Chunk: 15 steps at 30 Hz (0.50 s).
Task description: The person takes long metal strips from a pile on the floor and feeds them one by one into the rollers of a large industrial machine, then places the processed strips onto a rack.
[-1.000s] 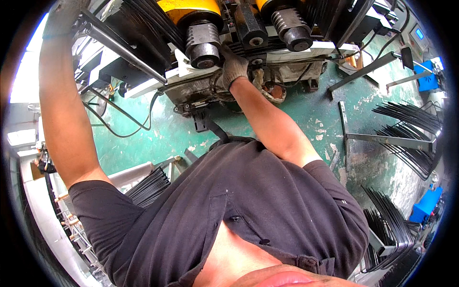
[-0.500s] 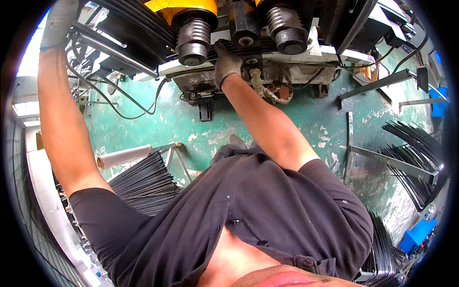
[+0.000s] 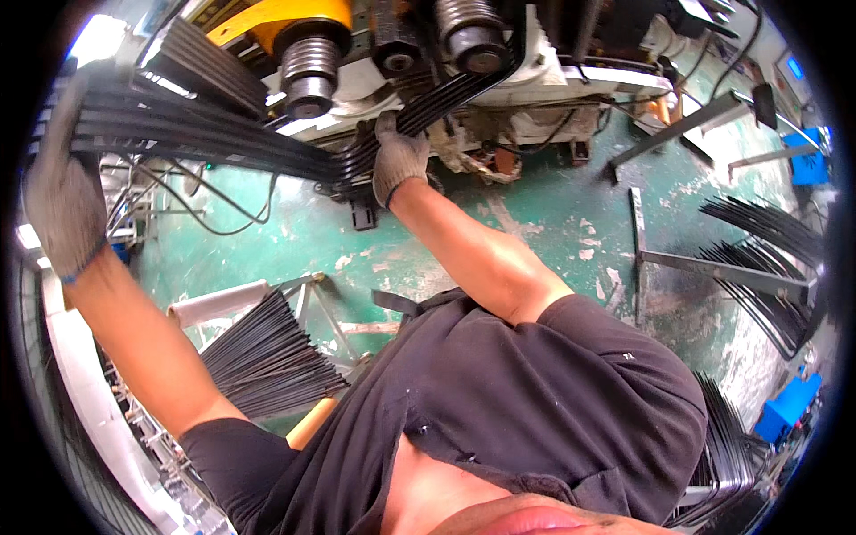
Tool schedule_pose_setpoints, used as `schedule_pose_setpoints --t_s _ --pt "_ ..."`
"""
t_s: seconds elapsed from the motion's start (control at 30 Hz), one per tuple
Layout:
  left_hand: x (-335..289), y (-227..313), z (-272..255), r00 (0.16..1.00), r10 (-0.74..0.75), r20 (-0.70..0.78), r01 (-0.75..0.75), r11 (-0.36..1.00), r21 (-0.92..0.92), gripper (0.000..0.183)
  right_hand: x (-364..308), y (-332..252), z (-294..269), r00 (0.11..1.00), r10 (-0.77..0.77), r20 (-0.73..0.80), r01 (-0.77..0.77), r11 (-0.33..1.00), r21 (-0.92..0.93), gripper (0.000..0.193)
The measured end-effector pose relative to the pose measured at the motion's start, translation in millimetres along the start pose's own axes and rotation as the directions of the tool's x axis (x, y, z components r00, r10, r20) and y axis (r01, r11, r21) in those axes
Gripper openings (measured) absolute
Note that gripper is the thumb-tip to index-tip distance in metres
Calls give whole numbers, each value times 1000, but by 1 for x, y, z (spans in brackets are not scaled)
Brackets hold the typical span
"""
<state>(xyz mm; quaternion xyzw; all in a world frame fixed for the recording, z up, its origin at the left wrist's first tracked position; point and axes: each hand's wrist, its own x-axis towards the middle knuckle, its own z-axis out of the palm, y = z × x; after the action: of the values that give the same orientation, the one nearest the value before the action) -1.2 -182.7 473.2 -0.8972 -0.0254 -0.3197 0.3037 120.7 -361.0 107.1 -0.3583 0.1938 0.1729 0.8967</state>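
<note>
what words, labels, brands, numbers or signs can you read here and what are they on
None can be read.
Small white mark on the dark right sleeve: too small to make out.
Lit blue screen at the upper right: too small and blurred to read.
Black rods at the left hand and right hand: no lettering can be made out.

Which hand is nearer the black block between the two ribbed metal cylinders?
Right. The right hand, on the black rods, is just below the black block in the picture; the left hand is far off to its left, near the picture's edge.
</note>
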Motion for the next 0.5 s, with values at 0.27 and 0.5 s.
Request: schedule_pose_setpoints --t_s 0.27,0.5 --pt "-88 177 -57 766 -491 414 416 -113 -902 33 -58 -84 -194 995 93 37 -85 981 -177 14" --pt "-175 328 -30 616 -439 654 343 -598 -724 30 -113 -209 -379 984 -83 -161 -26 815 -578 17"
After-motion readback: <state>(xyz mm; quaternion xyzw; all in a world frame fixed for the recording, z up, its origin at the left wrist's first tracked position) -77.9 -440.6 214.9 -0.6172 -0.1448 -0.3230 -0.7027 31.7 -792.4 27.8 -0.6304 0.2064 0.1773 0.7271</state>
